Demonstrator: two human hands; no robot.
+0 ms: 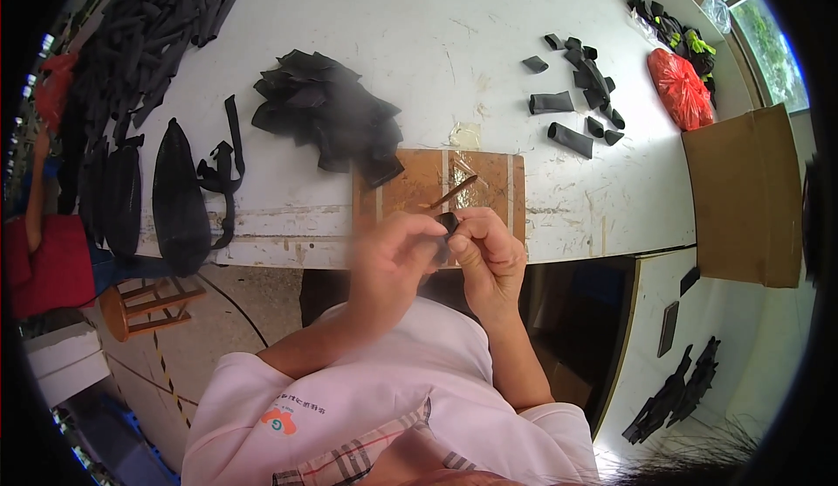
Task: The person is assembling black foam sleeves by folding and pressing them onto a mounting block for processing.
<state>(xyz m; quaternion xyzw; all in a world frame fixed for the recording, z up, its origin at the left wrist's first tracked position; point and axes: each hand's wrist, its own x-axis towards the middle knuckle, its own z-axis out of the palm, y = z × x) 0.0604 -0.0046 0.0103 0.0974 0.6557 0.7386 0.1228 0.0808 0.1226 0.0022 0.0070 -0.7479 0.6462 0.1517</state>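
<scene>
The white bench [454, 67] is overlaid at its near edge by a brown board [406, 185]. Above that edge, the left hand [393, 255] and right hand [491, 255] are brought together, each with fingers pinched on a small black piece [449, 222]; the left grip is blurred and can only be judged probable. The piece is held directly between both hands, neither nearer. Its long axis appears directed away from the body, its far end pointed toward the board.
</scene>
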